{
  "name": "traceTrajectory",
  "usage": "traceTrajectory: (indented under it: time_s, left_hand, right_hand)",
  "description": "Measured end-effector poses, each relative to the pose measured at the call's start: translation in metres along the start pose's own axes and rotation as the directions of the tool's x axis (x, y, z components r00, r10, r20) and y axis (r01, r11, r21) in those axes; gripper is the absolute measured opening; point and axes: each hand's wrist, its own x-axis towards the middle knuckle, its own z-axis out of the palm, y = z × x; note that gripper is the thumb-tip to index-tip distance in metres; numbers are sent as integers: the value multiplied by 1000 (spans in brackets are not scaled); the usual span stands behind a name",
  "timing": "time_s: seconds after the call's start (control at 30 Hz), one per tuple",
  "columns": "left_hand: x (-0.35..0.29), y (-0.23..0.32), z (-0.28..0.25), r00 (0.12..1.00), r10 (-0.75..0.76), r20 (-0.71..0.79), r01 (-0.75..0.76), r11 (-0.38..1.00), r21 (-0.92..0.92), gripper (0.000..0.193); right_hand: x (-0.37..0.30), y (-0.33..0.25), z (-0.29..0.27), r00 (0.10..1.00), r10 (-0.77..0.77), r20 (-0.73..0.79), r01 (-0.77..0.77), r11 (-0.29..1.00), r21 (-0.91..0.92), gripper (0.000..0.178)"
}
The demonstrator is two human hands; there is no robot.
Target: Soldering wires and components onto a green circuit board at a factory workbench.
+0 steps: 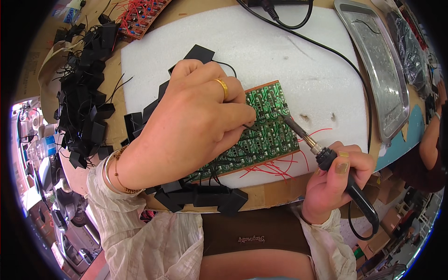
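A green circuit board panel (pixel 273 135) lies on a white foam sheet (pixel 303 60), with rows of solder points facing up. Over its left part is my left hand (pixel 198 112), its fingers pinched on a thin black wire (pixel 252 127) whose end reaches the board. My right hand (pixel 337 179) is closed round the black handle of a soldering iron (pixel 321 151). The iron's tip is at the panel's upper right part; whether it touches I cannot tell. Small black plastic boxes (pixel 219 198) with black wires line the panel's left and near sides. Thin red wires (pixel 275 168) stick out from its near and right edges.
A heap of black boxes with wires (pixel 84 98) lies at the left. Behind it is another board with red wires (pixel 140 21). A metal tray (pixel 380 74) stands at the right, beside a black cable (pixel 338 58). Another person's arm (pixel 430 140) shows at the far right.
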Motion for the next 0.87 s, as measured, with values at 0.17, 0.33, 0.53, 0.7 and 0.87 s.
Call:
traceTrajectory:
  time_s: [0.17,0.33,0.53,0.7,0.87]
  left_hand:
    - [1,0,-1,1000,0,31,-1,1000,15,19]
    - [0,-1,1,1000,-3,2,3,1000,-5,18]
    - [0,0,0,1000,-4,5,4,1000,9,18]
    - [0,-1,1,1000,-1,1,1,1000,2,17]
    - [0,-2,1,1000,-2,2,2,1000,-1,16]
  right_hand:
    - [1,-1,0,996,-11,84,15,999,-47,21]
    - [1,-1,1,993,-23,119,31,997,-65,21]
    - [0,-2,0,991,15,132,-3,996,-91,21]
    - [0,-4,1,991,51,122,-39,994,-98,21]
    - [-1,-3,-1,993,51,111,-39,994,-106,21]
